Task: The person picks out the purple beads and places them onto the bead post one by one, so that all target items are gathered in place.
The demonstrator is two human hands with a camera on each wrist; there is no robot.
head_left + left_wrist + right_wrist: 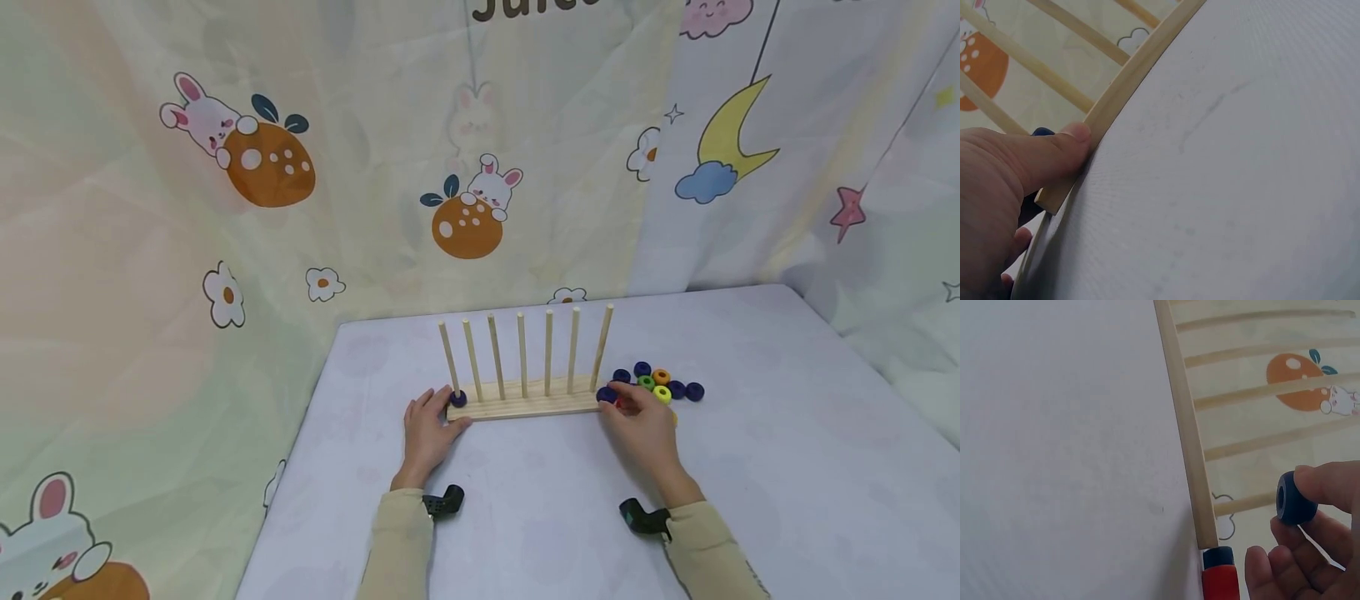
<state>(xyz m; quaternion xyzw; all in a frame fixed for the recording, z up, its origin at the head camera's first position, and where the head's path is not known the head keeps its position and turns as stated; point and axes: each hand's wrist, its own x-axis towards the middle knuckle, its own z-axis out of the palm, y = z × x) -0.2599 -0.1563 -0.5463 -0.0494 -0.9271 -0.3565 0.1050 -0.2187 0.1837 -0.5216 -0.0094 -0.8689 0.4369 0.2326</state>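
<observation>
Pinches dark-blue ring-shaped bead [1297, 499] in right hand [643, 429], near right end of pale wooden seven-peg rack [532, 406], gripping opposite end with left hand [427, 433].

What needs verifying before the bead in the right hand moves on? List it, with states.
1. Right hand pinching the dark blue bead: ok.
2. Left hand holding the left end of the wooden peg rack: ok.
3. Bead's hole not covered by fingers: ok.
4. Bead apart from the red bead below: ok.
5. Bead above a peg tip: not ok; it is low, near the rack's right end.
6. Firmness of the pinch: cannot tell.
</observation>
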